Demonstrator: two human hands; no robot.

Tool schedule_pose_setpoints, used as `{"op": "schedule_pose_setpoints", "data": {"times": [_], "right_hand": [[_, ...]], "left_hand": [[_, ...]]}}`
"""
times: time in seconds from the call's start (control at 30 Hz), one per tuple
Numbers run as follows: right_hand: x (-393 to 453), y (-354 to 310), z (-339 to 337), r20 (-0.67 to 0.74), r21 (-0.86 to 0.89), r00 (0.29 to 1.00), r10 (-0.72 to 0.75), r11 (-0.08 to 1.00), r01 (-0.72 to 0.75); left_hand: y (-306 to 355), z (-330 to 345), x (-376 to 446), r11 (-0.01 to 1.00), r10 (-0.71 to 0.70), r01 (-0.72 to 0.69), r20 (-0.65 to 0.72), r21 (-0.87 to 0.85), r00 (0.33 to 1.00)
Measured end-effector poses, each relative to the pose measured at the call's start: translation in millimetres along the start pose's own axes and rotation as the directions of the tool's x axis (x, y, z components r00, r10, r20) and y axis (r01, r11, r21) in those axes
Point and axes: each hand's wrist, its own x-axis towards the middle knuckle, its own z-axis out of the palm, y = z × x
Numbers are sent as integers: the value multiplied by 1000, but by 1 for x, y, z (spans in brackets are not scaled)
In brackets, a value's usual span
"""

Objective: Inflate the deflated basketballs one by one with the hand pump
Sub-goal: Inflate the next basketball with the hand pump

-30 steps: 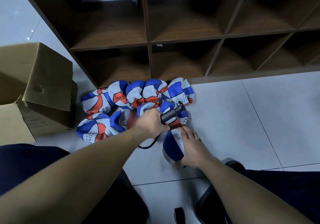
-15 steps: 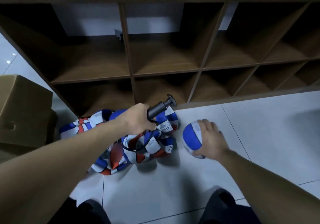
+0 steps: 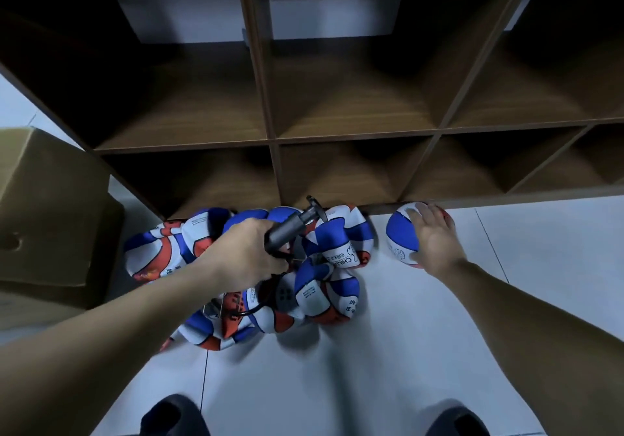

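As seen from the head camera, which looked down over both forearms, the person stood on a pale tiled floor (image 3: 506, 300) facing a dark wooden cubby shelf (image 3: 354, 131) whose compartments were open to the front. The left hand (image 3: 246, 253) was curled tightly round the barrel of the black hand pump (image 3: 287, 229), with the pump tilted so that its T-shaped handle pointed up and to the right, toward the shelf. A thin black hose (image 3: 256, 309) looped down from below that hand and lay across the balls beneath it. Directly under and around the left hand lay the heap of deflated basketballs (image 3: 320, 287), crumpled and folded, in blue, white and orange-red panels with printed lettering; the heap rested on the floor against the foot of the shelf. The right hand (image 3: 435, 243) lay on top of a single round basketball (image 3: 401, 236), its fingers spread and bent over the ball's curve, holding it. That ball, blue and white with a red edge, sat on the floor just beside the heap on its right, touching or nearly touching the shelf's bottom edge. A cardboard box (image 3: 50, 216) stood at the left, near the shelf's corner. Two dark shoe tips (image 3: 172, 415) showed at the lower edge.
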Motion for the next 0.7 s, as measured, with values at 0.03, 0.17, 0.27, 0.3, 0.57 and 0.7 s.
{"op": "schedule_pose_setpoints", "data": {"times": [0.03,0.17,0.27,0.3,0.57,0.7], "right_hand": [[2,-2,-2,7,-2,1000,-9,1000,9],[6,-6,-9,-23,-21,998,-51,999,50],[5,-21,-19,-105,23,989,-106,994,109],[5,-30,-23,-123,72,981,-149,985,159],[43,-112,-43,-6,371,918,-395,852,369],[63,-118,-34,85,256,872,-483,856,449]], "left_hand": [[-1,-1,1,1000,-1,1,2,5,1000],[-3,-7,7,1000,-6,6,-18,10,1000],[-6,-11,8,1000,2,-1,-24,31,1000],[-6,-12,7,999,8,-7,-26,51,1000],[-15,-18,3,999,-5,8,-57,49,998],[-25,-19,-2,997,-11,16,-60,77,998]]}}
